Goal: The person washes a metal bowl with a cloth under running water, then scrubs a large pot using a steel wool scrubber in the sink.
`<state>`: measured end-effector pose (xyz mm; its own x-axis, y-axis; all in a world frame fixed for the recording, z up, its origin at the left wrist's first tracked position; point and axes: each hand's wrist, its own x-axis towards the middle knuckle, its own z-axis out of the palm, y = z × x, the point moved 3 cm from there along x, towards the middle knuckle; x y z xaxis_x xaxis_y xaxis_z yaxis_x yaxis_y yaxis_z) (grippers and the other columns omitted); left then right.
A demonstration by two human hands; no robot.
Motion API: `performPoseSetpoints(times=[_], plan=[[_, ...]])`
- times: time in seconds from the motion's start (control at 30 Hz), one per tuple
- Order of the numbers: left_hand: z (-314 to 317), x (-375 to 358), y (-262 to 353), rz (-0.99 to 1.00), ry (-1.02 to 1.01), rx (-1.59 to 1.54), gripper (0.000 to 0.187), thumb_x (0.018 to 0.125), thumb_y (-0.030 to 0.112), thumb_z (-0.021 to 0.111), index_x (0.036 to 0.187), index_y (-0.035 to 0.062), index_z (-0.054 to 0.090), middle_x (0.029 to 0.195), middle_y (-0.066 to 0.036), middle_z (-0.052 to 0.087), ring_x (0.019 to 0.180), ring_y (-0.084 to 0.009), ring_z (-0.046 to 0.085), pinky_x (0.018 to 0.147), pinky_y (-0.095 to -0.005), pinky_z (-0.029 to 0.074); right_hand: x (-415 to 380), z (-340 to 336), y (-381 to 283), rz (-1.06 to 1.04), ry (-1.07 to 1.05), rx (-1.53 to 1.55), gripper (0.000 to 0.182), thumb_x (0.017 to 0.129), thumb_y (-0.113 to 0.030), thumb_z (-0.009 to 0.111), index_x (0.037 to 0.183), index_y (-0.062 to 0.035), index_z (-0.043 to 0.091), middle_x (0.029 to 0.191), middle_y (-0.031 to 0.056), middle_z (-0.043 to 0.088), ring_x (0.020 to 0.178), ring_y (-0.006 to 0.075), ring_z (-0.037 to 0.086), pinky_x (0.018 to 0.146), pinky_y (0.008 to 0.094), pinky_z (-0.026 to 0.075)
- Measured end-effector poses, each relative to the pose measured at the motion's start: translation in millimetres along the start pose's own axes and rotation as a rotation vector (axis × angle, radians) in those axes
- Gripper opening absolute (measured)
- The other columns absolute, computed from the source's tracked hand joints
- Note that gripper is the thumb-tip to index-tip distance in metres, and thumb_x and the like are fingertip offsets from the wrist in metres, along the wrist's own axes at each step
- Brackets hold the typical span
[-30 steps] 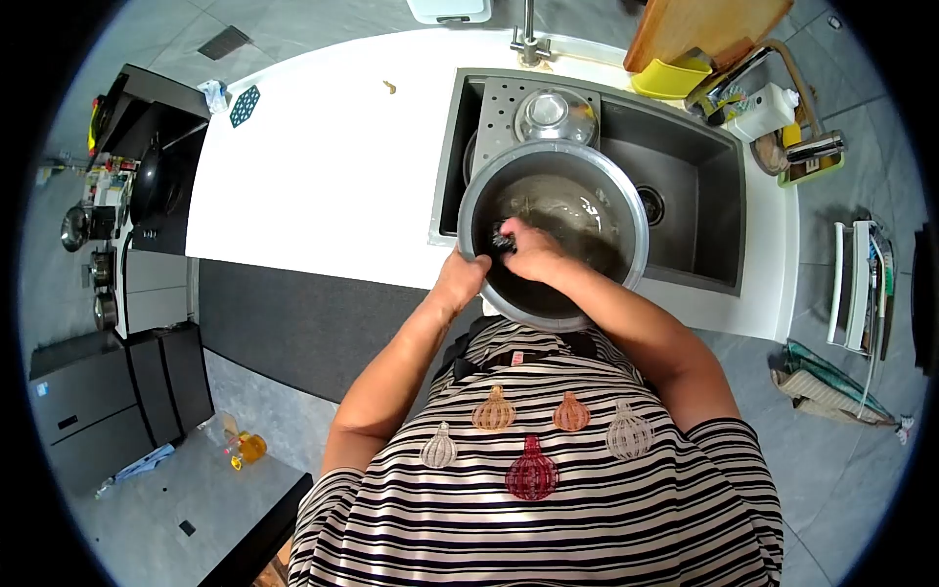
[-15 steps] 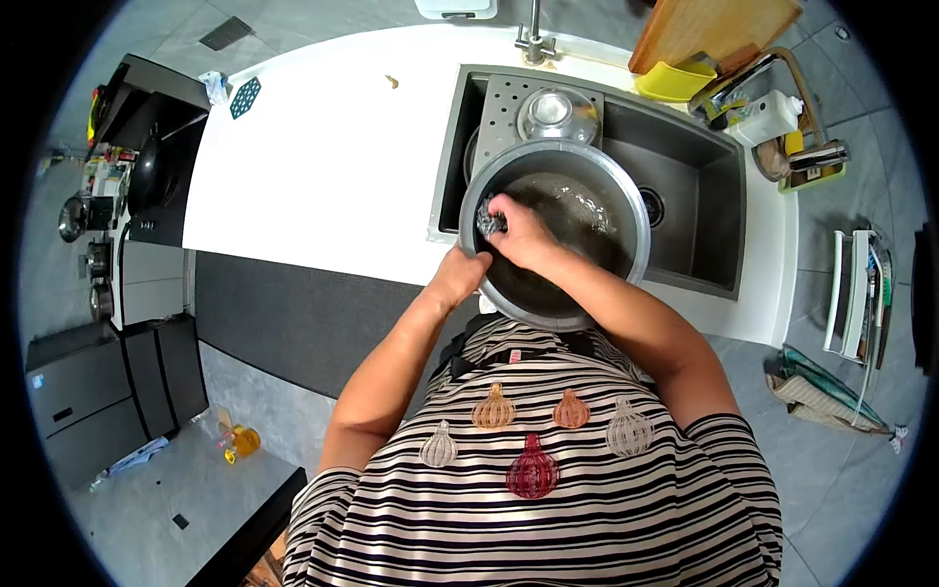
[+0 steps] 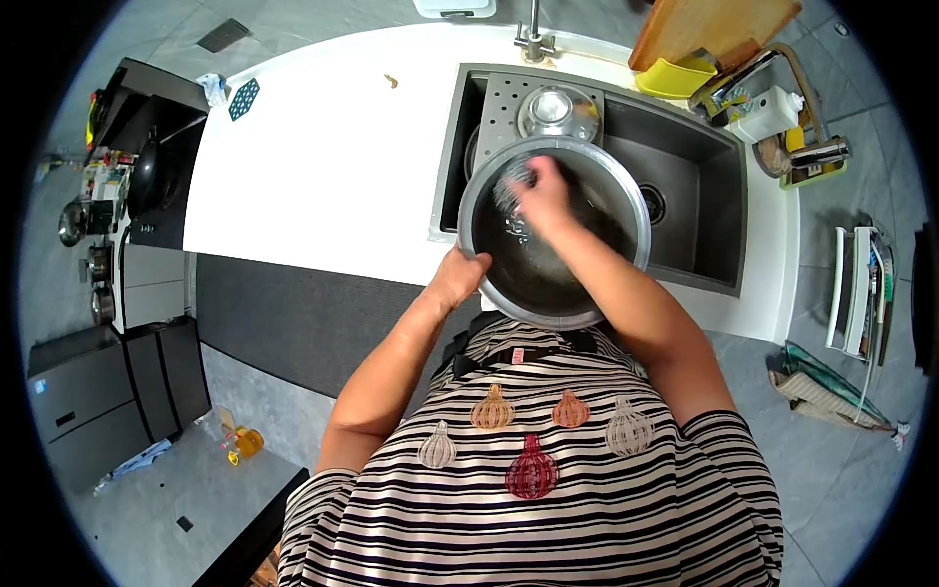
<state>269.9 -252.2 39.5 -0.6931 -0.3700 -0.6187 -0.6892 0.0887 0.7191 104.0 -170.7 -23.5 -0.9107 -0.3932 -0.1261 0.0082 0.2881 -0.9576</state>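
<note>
A large round metal pot (image 3: 636, 210) is tilted at the near edge of the sink, with a little murky water inside. My left hand (image 3: 458, 276) grips its rim at the lower left, thumb over the edge. Inside the pot, my right hand (image 3: 544, 196) is closed on a steel wool scrubber (image 3: 513, 181) and presses it against the upper left part of the inner wall. The hand and scrubber are slightly blurred. Just beyond the pot, a glass lid (image 3: 556, 112) with a metal knob lies on a perforated drain tray (image 3: 501, 98).
The dark double sink (image 3: 699, 176) extends to the right, with a tap (image 3: 534, 44) behind. A yellow container (image 3: 675, 78), a wooden cutting board (image 3: 709, 29) and a white bottle (image 3: 768, 117) stand at the back right. White countertop (image 3: 323, 176) lies left, with a stove (image 3: 161, 176) beyond.
My right hand has moved up and slightly right along the pot's inner wall with the scrubber. My left hand stays on the rim.
</note>
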Motion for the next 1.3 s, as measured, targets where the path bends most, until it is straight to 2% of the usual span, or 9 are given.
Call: performPoseSetpoints(times=[0.1, 0.2, 0.3, 0.53, 0.67, 0.83, 1.0, 1.17, 1.3], plan=[[3, -1, -1, -0.043, 0.001, -0.067, 0.041, 0.078, 0.018, 0.051, 0.110, -0.0071, 0.053, 0.093, -0.017, 0.062, 0.086, -0.0246, 0.058, 0.080, -0.0339, 0.044, -7, -25, 2, 0.371, 0.077, 0.395, 0.043, 0.072, -0.019, 0.071, 0.107, -0.0086, 0.049, 0.100, 0.0168, 0.057, 0.092, 0.0306, 0.058, 0.083, 0.0386, 0.045], [7, 9, -13, -0.012, 0.014, -0.027, 0.045, 0.077, 0.020, 0.051, 0.115, -0.0041, 0.050, 0.098, -0.022, 0.061, 0.093, -0.0308, 0.058, 0.084, -0.0356, 0.044, -30, -34, -7, 0.182, -0.301, -0.798, 0.047, 0.073, -0.033, 0.067, 0.111, -0.0138, 0.049, 0.114, 0.0175, 0.051, 0.106, 0.0352, 0.052, 0.089, 0.0400, 0.042], [10, 13, -22, 0.044, 0.052, 0.005, 0.050, 0.076, 0.023, 0.051, 0.120, -0.0013, 0.047, 0.103, -0.027, 0.059, 0.101, -0.0380, 0.057, 0.088, -0.0377, 0.043, -43, -25, 2, 0.145, -0.542, -0.966, 0.047, 0.072, -0.031, 0.067, 0.112, -0.0145, 0.049, 0.112, 0.0167, 0.054, 0.106, 0.0337, 0.053, 0.089, 0.0388, 0.042], [5, 16, -20, -0.005, -0.013, 0.122, 0.052, 0.075, 0.025, 0.052, 0.120, -0.0023, 0.047, 0.106, -0.029, 0.058, 0.104, -0.0400, 0.054, 0.091, -0.0376, 0.041, -28, 15, 9, -0.033, -0.318, -0.250, 0.035, 0.071, -0.016, 0.068, 0.102, -0.0064, 0.055, 0.095, 0.0151, 0.062, 0.088, 0.0279, 0.061, 0.080, 0.0359, 0.047], [5, 15, -21, 0.033, -0.021, 0.022, 0.053, 0.075, 0.025, 0.052, 0.121, -0.0028, 0.046, 0.105, -0.030, 0.058, 0.104, -0.0409, 0.054, 0.091, -0.0384, 0.041, -5, -19, 1, 0.472, 0.240, 0.460, 0.024, 0.082, -0.012, 0.062, 0.104, -0.0062, 0.051, 0.093, 0.0067, 0.060, 0.081, 0.0165, 0.058, 0.065, 0.0324, 0.051], [8, 19, -24, 0.042, 0.026, 0.083, 0.052, 0.076, 0.025, 0.052, 0.120, -0.0023, 0.047, 0.104, -0.030, 0.058, 0.104, -0.0412, 0.053, 0.091, -0.0388, 0.041, -39, 10, -35, -0.129, -0.185, -0.189, 0.034, 0.073, -0.015, 0.069, 0.102, -0.0057, 0.053, 0.093, 0.0136, 0.061, 0.086, 0.0252, 0.060, 0.076, 0.0355, 0.049], [8, 18, -28, 0.095, 0.037, 0.059, 0.050, 0.076, 0.025, 0.051, 0.118, -0.0023, 0.047, 0.104, -0.029, 0.058, 0.104, -0.0408, 0.054, 0.091, -0.0390, 0.041, 14, -13, 11, 0.106, 0.246, 0.104, 0.036, 0.072, -0.016, 0.070, 0.102, -0.0039, 0.055, 0.098, 0.0166, 0.061, 0.092, 0.0287, 0.059, 0.083, 0.0363, 0.045], [12, 16, -26, 0.020, 0.050, 0.043, 0.050, 0.075, 0.026, 0.051, 0.116, -0.0023, 0.049, 0.104, -0.030, 0.057, 0.103, -0.0412, 0.054, 0.091, -0.0394, 0.041, -18, -37, 11, 0.076, -0.173, -0.859, 0.043, 0.073, -0.030, 0.068, 0.109, -0.0123, 0.054, 0.101, 0.0169, 0.061, 0.095, 0.0332, 0.059, 0.085, 0.0391, 0.045], [12, 16, -27, -0.014, 0.037, -0.004, 0.051, 0.075, 0.027, 0.051, 0.116, -0.0027, 0.049, 0.104, -0.030, 0.058, 0.103, -0.0412, 0.054, 0.090, -0.0399, 0.041, -39, -24, -21, 0.122, -0.357, -0.790, 0.043, 0.072, -0.027, 0.068, 0.110, -0.0149, 0.051, 0.101, 0.0145, 0.062, 0.097, 0.0320, 0.058, 0.085, 0.0387, 0.045]])
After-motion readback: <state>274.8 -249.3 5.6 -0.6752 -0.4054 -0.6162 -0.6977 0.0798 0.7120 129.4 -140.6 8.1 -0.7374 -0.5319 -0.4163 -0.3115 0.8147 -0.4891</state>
